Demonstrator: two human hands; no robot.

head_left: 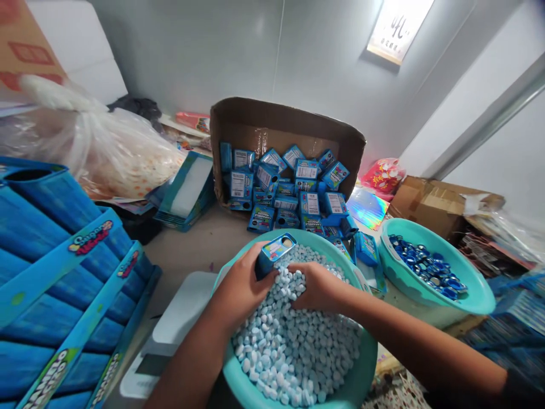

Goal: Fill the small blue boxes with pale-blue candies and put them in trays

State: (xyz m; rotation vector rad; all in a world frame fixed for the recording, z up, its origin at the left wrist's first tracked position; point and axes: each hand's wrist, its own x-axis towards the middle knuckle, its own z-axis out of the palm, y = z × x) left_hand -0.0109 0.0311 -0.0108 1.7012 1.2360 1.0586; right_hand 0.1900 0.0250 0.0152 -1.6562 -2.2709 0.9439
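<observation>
My left hand (244, 284) is wrapped round a small blue tin (279, 248), tilted over a turquoise basin (368, 363). The tin's top shows a round opening. Pale blue and white candies (293, 352) fill much of the basin. My right hand (317, 287) is down among them, close to the tin, its fingers curled round some candies that show between thumb and fingers.
Behind the basin a cardboard box (289, 116) lies open with many blue packs. At the right, a second basin (468, 272) holds blue lids. Blue display boxes (55, 284) and a scale (183, 307) are at the left. A plastic bag (110, 147) lies behind them.
</observation>
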